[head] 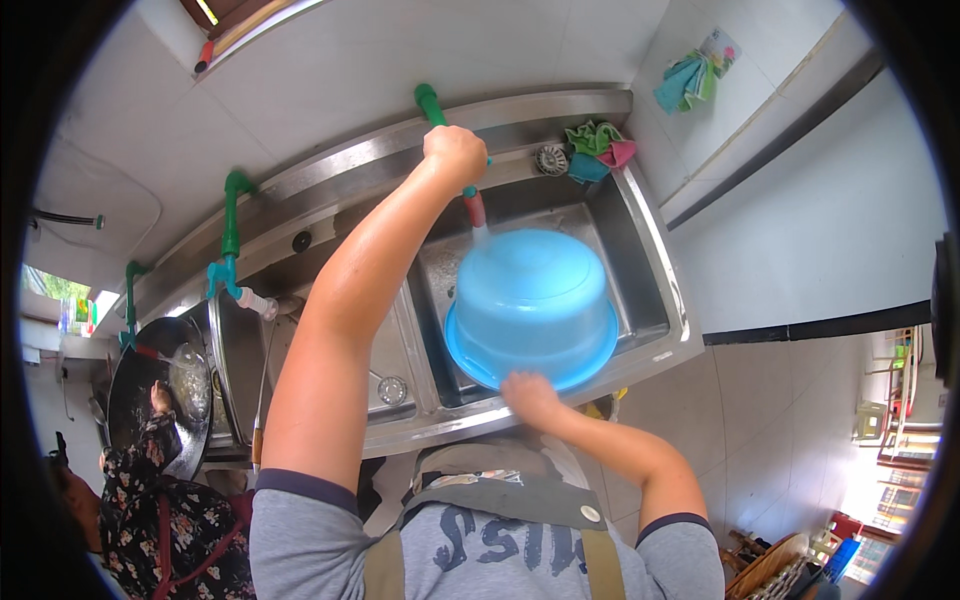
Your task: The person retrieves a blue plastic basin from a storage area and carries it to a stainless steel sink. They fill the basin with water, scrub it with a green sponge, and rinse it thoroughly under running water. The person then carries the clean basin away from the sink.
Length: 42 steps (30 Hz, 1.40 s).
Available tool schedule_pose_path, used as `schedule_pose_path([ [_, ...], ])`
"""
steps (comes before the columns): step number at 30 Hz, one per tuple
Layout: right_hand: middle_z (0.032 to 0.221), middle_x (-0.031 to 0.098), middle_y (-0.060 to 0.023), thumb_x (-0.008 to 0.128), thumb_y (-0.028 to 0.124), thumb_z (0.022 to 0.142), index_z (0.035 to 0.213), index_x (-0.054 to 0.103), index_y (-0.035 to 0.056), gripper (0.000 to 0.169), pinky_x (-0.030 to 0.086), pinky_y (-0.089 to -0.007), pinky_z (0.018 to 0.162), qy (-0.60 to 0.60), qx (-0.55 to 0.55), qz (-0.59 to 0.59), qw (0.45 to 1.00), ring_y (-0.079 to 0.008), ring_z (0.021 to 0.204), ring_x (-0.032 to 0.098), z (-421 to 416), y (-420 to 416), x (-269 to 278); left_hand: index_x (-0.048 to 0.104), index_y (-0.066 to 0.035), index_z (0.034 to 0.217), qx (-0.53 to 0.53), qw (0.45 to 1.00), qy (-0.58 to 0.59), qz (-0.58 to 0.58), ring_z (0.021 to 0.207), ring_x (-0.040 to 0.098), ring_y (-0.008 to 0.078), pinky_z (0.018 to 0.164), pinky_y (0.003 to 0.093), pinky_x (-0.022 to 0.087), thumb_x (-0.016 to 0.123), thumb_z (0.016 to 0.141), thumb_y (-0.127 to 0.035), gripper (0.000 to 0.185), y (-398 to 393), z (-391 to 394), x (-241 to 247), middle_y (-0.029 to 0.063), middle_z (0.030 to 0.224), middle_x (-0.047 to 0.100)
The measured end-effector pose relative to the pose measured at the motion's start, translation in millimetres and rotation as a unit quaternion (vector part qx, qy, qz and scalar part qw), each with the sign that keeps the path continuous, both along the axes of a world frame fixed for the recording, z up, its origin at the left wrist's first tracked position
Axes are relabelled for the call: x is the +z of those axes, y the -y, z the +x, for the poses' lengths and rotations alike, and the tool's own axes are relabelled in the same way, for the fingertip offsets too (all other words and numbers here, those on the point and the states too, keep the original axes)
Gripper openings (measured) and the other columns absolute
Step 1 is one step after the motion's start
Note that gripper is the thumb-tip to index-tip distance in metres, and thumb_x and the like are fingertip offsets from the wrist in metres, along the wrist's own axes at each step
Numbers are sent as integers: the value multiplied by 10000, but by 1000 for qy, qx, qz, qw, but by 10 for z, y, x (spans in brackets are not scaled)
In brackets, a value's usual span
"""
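My left hand is closed around the top of the green tap, covering its handle. Below it, water leaves the red spout end and runs onto a light blue plastic basin. The basin is turned bottom up and tilted over the right-hand bowl of the stainless steel sink. At the basin's near rim, my right hand grips the edge; it is blurred, and its fingertips are partly hidden.
A sink strainer and folded cloths lie on the back ledge; more cloths hang on the wall. Another strainer is in the middle bowl. To the left, another person has a hand in a large black wok.
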State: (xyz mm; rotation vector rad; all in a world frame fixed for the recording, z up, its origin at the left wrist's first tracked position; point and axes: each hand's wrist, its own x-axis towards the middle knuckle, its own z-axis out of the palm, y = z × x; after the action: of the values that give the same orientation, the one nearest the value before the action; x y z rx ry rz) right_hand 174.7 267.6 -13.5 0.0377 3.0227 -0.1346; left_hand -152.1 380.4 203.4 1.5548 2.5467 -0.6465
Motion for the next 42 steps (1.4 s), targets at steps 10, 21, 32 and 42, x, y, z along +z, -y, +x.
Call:
schedule_pose_path([
  [10,681,501,-50,557,130,662,704,544,107,49,424,-314,526,-40,-6,-14,999,-184,652,547,52,44,139,660,-117,955,127,989,64,-27,920,614,224,730,331,490,546,772,-268,262,-184,-56,90,66,979,638],
  [21,652,514,-48,563,126,651,640,564,109,20,412,-296,530,-92,-8,-36,995,-180,629,553,171,3,30,468,120,1049,276,890,272,239,898,613,266,736,362,485,525,647,-740,951,370,79,0,169,836,634],
  [32,658,516,-59,557,129,653,665,562,102,30,421,-321,518,-74,-14,-36,996,-197,621,555,201,18,-29,344,90,1124,384,760,459,252,602,541,197,496,276,440,558,714,-574,809,229,71,40,180,676,618],
  [42,637,503,-50,565,123,644,624,554,105,29,406,-312,498,-114,1,-38,993,-193,599,543,205,-44,84,384,60,1122,260,834,373,313,832,586,291,685,359,455,564,714,-324,588,557,36,-167,207,882,579],
])
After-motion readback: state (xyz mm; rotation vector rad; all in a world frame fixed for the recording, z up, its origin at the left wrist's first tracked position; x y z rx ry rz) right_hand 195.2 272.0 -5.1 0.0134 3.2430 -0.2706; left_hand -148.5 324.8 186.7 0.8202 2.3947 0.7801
